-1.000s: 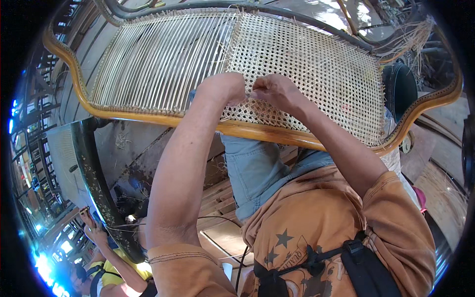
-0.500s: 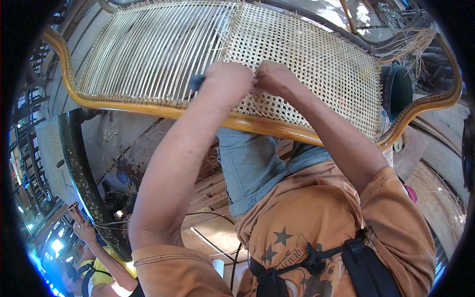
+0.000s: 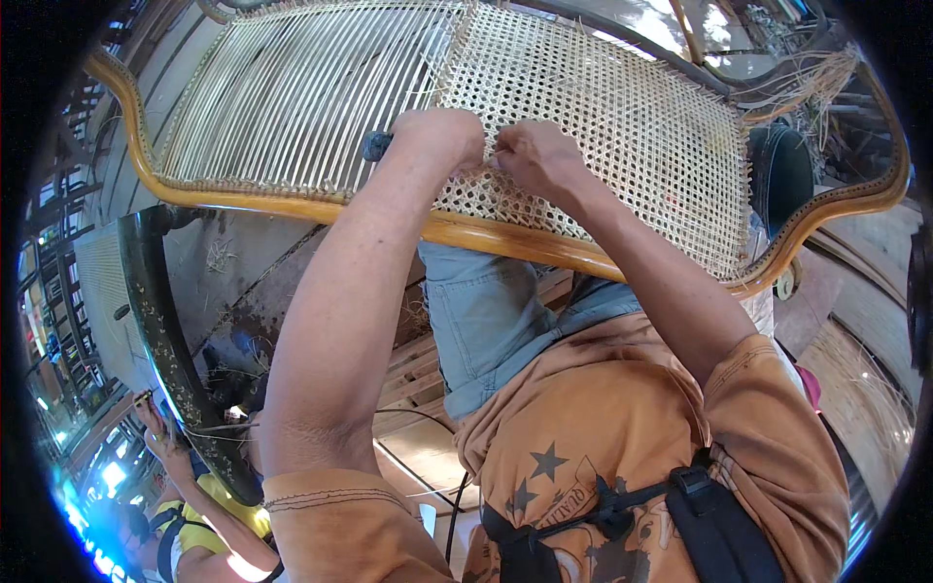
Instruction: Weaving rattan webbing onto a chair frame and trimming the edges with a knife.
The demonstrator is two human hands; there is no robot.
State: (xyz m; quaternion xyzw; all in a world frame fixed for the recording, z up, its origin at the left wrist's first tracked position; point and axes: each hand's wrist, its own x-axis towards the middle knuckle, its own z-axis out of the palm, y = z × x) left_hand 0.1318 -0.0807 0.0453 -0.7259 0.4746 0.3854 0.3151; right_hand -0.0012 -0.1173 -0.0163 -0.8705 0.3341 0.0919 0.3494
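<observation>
A cane panel [image 3: 622, 126] fills a curved wooden frame [image 3: 525, 240] across my lap. Its right part is woven in an open mesh, while long parallel strands [image 3: 282, 107] run over the left part. Above the border between them is my left hand [image 3: 439, 134], closed round a tool whose dark blunt end [image 3: 376, 146] sticks out to the left; the rest of it is hidden. Just to the right, my right hand [image 3: 539, 155] is closed in a pinch against the mesh. Whatever is between its fingertips is too small to make out.
Loose cane strands [image 3: 812, 83] hang over the frame's far right end. A dark green container [image 3: 780, 175] stands beneath. At the left, another person in a yellow top [image 3: 209, 520] works by a second dark-framed cane panel [image 3: 160, 330]. A black cable [image 3: 457, 515] runs below.
My left hand has shifted slightly left and away from me with the tool. A wider gap shows between my hands. The right hand has stayed nearly in place, its wrist turned a little.
</observation>
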